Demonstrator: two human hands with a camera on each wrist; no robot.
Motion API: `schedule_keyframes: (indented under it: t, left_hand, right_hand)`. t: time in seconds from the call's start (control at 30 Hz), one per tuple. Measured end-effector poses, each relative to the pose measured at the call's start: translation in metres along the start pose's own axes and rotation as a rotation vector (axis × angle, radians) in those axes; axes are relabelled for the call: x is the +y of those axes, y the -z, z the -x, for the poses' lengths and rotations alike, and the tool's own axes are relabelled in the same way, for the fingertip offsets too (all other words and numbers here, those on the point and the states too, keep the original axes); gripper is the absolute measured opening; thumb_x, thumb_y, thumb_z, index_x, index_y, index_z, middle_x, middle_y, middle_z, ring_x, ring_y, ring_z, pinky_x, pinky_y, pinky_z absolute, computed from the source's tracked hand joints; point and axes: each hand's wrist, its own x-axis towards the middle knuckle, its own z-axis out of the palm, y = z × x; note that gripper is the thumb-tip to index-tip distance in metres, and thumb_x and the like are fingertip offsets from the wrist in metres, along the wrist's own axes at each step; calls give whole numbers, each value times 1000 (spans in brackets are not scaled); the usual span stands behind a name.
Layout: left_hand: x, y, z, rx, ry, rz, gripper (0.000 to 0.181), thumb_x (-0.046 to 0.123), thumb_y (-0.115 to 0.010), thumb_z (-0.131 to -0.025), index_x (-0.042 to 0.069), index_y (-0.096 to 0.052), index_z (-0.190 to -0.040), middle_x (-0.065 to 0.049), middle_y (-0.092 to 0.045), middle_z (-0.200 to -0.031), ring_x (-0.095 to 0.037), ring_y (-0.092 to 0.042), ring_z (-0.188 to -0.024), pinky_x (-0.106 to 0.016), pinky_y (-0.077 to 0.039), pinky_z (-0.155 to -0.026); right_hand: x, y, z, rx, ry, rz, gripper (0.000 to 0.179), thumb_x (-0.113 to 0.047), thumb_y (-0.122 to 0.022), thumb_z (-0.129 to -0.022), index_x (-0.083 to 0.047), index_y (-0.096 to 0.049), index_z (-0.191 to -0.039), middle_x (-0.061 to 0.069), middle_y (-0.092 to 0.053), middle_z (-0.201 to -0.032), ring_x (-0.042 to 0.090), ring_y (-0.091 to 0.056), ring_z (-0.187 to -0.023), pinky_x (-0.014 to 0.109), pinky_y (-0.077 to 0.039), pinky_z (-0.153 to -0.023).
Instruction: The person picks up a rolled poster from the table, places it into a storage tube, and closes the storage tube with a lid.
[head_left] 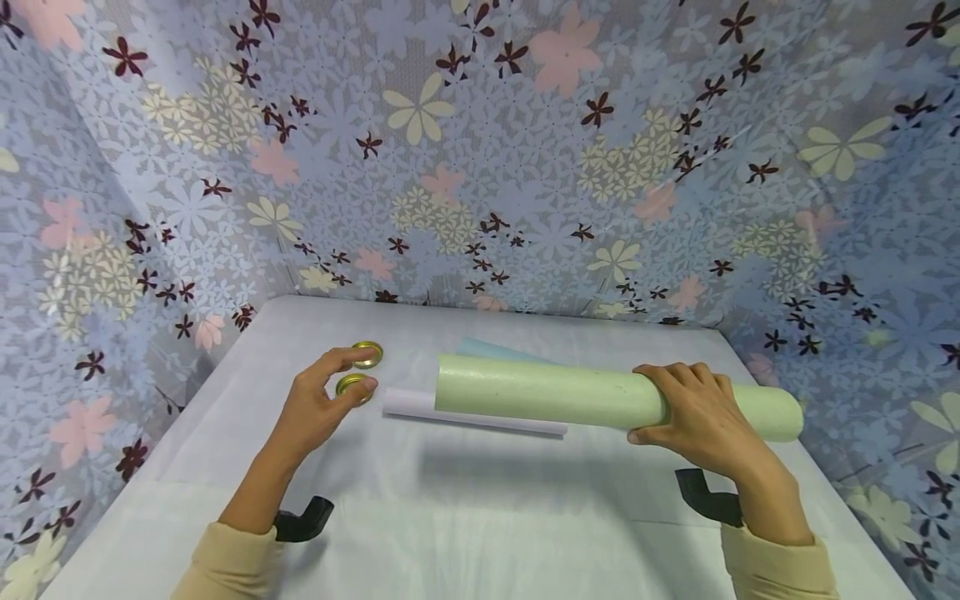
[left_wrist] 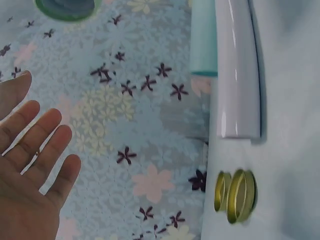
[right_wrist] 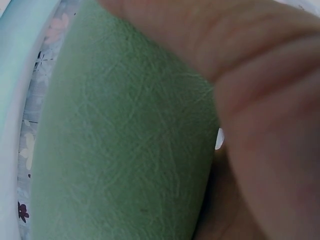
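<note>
Now R fingers grip 1 green roll, L fingers parted, empty, nr 2 gold rings.

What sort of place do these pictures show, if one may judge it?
Probably an indoor booth, perhaps set up for recording handwork: flowered hangings stand behind and on both sides of a white table, and a black mount shows at each wrist.

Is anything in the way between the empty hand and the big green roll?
Nothing visible is between the left hand and green roll, held up by the right hand. Two round gold pieces and a white roll lie lower, on the table.
</note>
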Motion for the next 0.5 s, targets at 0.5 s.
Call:
schedule_keyframes:
  t: [0.5]
  left_hand:
    - [-34, 18, -6, -105, 191, -187, 44, 18, -67, -88, 9, -55, -129, -13, -56, -132, -35, -48, -125, -54, -40, -101]
  right_hand:
    - [4, 0, 3, -3, 0, -3, 85, -56, -79, -64, -17, -48, -133, 18, -56, -122, 40, -46, -107, 54, -31, -84]
